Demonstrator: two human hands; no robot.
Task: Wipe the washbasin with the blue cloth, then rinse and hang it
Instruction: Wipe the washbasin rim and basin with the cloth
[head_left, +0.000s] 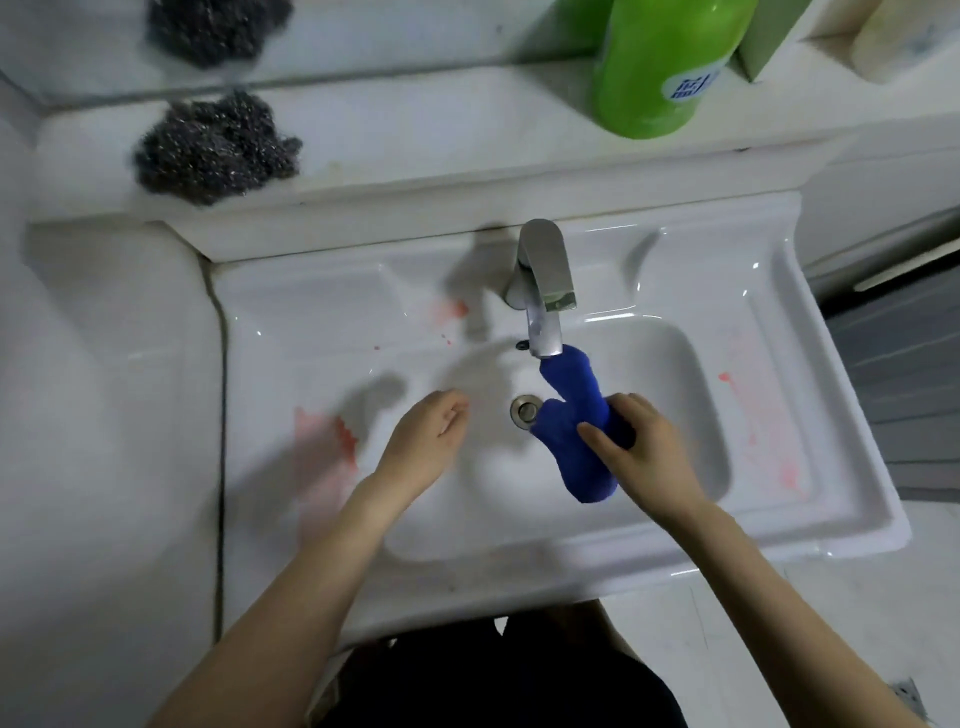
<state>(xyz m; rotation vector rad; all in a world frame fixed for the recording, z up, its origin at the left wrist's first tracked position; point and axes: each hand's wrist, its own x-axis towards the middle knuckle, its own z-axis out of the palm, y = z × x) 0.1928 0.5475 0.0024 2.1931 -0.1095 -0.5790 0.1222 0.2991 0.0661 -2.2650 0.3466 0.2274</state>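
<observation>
The white washbasin (649, 540) fills the middle of the head view, with pink-red smears on its left and right ledges. My right hand (641, 449) grips the bunched blue cloth (569, 415) over the bowl; the cloth's upper end reaches just under the chrome tap (543, 283) spout. My left hand (428, 439) hovers over the bowl left of the drain (525, 410), holding nothing, its fingers loosely curled. Whether water is running I cannot tell.
A steel wool scourer (213, 148) lies on the shelf behind the basin at the left, doubled in a mirror above. A green bottle (660, 62) stands on the shelf at the right. A white surface adjoins the basin's left side.
</observation>
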